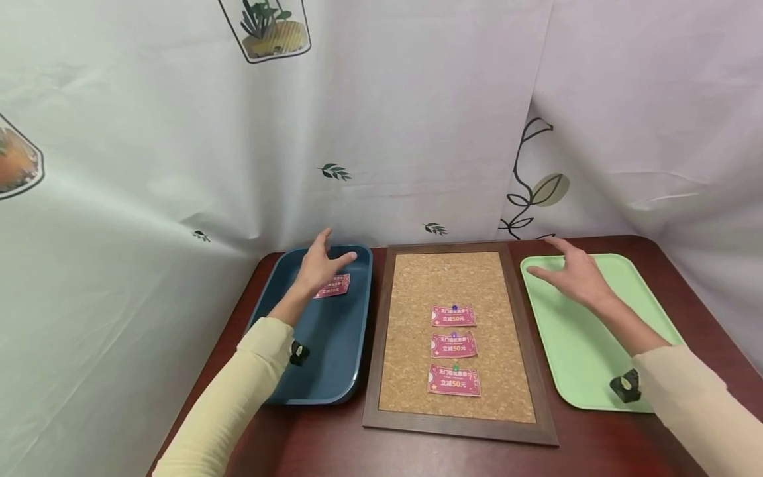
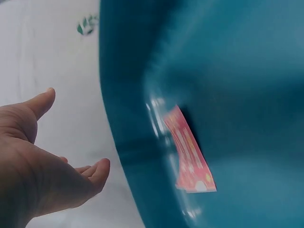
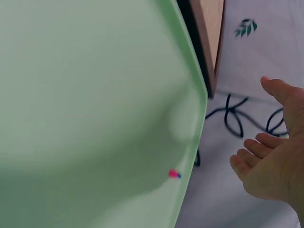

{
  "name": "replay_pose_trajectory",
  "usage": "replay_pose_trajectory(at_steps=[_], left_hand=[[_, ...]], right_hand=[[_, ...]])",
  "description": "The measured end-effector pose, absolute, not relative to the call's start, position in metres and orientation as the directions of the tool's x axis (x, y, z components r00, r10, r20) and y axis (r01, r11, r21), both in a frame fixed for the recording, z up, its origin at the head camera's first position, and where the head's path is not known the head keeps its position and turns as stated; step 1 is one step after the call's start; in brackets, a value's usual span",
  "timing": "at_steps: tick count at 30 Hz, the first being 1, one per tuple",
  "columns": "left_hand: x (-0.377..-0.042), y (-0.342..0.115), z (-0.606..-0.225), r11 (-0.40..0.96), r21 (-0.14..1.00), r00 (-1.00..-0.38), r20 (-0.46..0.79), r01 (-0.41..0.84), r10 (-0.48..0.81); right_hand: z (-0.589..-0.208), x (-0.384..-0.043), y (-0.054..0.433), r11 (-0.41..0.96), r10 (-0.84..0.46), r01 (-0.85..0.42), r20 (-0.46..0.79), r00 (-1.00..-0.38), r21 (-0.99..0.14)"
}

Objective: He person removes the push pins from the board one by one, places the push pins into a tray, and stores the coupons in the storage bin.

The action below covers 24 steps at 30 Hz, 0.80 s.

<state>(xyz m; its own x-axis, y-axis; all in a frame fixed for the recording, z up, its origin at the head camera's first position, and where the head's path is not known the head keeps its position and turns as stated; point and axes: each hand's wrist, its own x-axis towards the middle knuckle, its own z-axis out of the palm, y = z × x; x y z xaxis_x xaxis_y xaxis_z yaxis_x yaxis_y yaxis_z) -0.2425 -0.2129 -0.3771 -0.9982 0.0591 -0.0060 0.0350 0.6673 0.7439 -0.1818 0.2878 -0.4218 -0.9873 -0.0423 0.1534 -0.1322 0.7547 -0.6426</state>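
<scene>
My left hand (image 1: pixel 318 265) is over the far end of the dark blue tray (image 1: pixel 334 351), thumb and fingers spread, holding nothing. Below it in the tray lies a pink coupon (image 2: pixel 190 154), partly hidden by the hand in the head view. My right hand (image 1: pixel 575 273) hovers over the far left part of the light green tray (image 1: pixel 590 358), its fingers apart and nothing in them. In the right wrist view small push pins (image 3: pixel 174 174), pink and blue, lie near that tray's edge.
Between the trays lies a cork board (image 1: pixel 411 358) in a brown wooden frame. Pink coupons (image 1: pixel 454 381) are pinned on it in a column of three, each with a push pin at its top. A white printed curtain (image 1: pixel 405 132) hangs behind the dark red table (image 1: pixel 334 444).
</scene>
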Motion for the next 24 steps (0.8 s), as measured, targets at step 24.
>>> replay_pose_trajectory(at_steps=[24], left_hand=[[-0.206, -0.111, -0.380, 0.526, 0.842, -0.941, -0.071, 0.122, 0.332]], right_hand=[[-0.429, -0.180, 0.182, 0.622, -0.382, -0.311, 0.068, -0.922, -0.718]])
